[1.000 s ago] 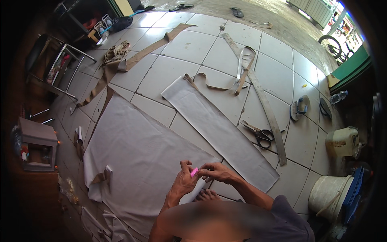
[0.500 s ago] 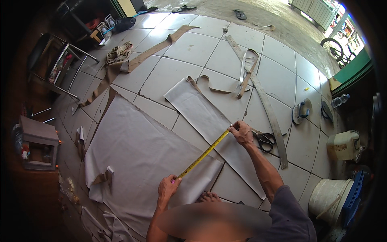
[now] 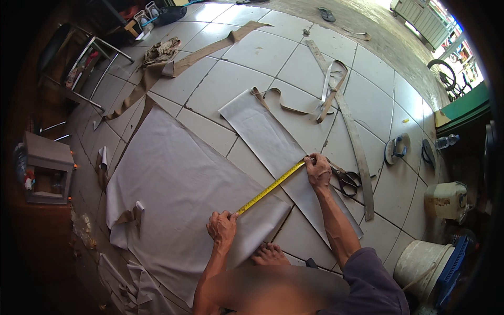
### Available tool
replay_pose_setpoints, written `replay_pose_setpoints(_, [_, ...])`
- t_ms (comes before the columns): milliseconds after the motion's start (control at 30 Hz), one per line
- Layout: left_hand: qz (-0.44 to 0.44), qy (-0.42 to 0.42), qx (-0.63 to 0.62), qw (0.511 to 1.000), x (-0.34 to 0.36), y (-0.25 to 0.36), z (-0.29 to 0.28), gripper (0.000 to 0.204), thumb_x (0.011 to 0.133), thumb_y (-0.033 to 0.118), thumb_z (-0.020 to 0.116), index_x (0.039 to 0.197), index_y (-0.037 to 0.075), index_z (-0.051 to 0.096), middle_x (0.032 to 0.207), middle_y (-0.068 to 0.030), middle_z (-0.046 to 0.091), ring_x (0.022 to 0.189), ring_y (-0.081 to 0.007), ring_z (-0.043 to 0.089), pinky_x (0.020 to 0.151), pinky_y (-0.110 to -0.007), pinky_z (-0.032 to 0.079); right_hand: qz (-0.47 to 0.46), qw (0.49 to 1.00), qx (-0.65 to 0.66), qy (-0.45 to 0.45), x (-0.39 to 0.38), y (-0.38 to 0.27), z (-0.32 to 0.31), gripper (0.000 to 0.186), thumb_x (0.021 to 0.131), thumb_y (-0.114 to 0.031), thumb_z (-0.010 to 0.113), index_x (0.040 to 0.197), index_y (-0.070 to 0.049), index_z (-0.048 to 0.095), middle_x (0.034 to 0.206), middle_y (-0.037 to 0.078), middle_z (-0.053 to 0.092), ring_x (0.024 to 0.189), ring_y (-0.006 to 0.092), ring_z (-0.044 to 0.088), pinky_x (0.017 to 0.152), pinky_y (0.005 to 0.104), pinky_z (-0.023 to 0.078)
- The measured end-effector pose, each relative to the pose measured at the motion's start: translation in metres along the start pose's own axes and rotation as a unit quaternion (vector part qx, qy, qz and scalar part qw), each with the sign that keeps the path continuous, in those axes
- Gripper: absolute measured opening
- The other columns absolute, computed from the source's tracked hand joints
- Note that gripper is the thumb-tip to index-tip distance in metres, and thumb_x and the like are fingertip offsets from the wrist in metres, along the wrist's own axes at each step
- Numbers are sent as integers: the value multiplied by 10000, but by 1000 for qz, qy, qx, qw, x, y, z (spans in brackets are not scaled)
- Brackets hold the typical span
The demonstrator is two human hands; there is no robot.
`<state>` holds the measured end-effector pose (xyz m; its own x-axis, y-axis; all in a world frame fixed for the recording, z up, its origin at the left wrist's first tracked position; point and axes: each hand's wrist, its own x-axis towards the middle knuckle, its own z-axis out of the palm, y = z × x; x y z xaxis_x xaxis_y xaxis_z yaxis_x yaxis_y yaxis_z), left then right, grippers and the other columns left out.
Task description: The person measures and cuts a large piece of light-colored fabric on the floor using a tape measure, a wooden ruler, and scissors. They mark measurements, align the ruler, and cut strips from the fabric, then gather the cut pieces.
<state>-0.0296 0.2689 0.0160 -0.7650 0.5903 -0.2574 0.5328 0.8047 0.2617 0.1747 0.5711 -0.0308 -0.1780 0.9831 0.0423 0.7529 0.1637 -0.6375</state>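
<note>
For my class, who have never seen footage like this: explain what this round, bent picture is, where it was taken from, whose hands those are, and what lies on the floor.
The picture comes from a wide-angle camera worn on a person's head, looking down; that lens bends straight lines near the rim. No machine is involved: both bare hands belong to the wearer. The left hand and right hand stretch a yellow tape measure across two grey sheets lying on the tiled floor. Scissors lie beside the right hand; a long strip and a white bucket are nearby.
</note>
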Motion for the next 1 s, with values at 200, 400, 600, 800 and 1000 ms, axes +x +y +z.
replay_pose_setpoints(200, [-4,-5,5,1000,-3,3,0,338,913,447,736,912,110,762,924,-98,637,958,-318,637,847,-503,479,-7,1000,8,4,0,-1,0,284,927,-311,723,1041,-52,706,946,134,703,864,299,701,787,417,539])
replay_pose_setpoints(400, [-33,-47,16,998,-1,7,-6,317,931,447,721,945,134,767,1002,-87,665,1046,-301,630,912,-487,456,-9,1000,14,-2,0,-2,0,287,922,-299,730,1047,-43,703,928,138,700,852,298,696,786,414,534])
replay_pose_setpoints(600, [-30,-42,-2,999,-2,8,-6,317,930,443,722,928,128,758,998,-85,666,1043,-305,628,920,-492,447,-15,1000,3,-12,2,2,2,306,931,-294,720,1076,-26,690,928,150,694,847,310,685,792,426,531])
replay_pose_setpoints(800, [-42,-79,-78,993,4,-3,-7,356,939,463,703,905,110,741,963,-86,646,1046,-309,614,912,-499,446,-65,995,29,63,-17,-11,1,304,950,-224,694,1135,11,635,950,188,672,864,326,669,795,436,531])
replay_pose_setpoints(1000, [-34,-78,-80,993,5,-7,-3,381,933,481,702,897,104,738,947,-87,636,1034,-313,609,896,-495,457,-175,980,-4,-91,-83,-38,4,232,898,-212,743,1059,-56,685,978,133,673,890,324,662,799,431,549])
